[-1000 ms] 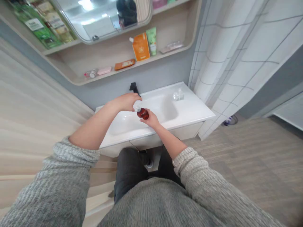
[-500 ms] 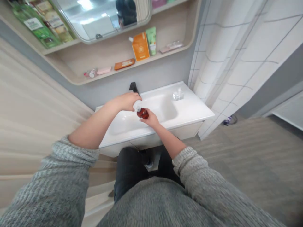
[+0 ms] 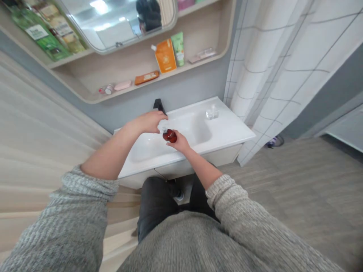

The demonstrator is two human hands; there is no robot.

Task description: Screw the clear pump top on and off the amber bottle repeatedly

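Observation:
Over the white sink (image 3: 144, 149), my right hand (image 3: 181, 143) is wrapped round a small dark red bottle (image 3: 170, 136). The bottle lies tilted, its neck end toward the left. At that end my left hand (image 3: 151, 121) closes its fingers on a clear, whitish plastic piece (image 3: 162, 125). The piece touches or nearly touches the bottle's neck; its exact kind is too small and blurred to tell. Behind my left hand stands a black faucet (image 3: 159, 105). A clear plastic object with a pump-like top (image 3: 211, 112) sits on the right rear part of the sink top.
A wall shelf (image 3: 99, 99) above holds an orange pouch (image 3: 166, 56), a green tube (image 3: 178, 48) and several small items. Green bottles (image 3: 42, 36) stand upper left beside a mirror (image 3: 121, 22). Curtains (image 3: 34, 124) hang at left; a white tiled wall (image 3: 272, 75) rises at right.
The view has shifted slightly. Both hands stay at nearly the same place over the sink, with the red bottle and the clear piece still held close together.

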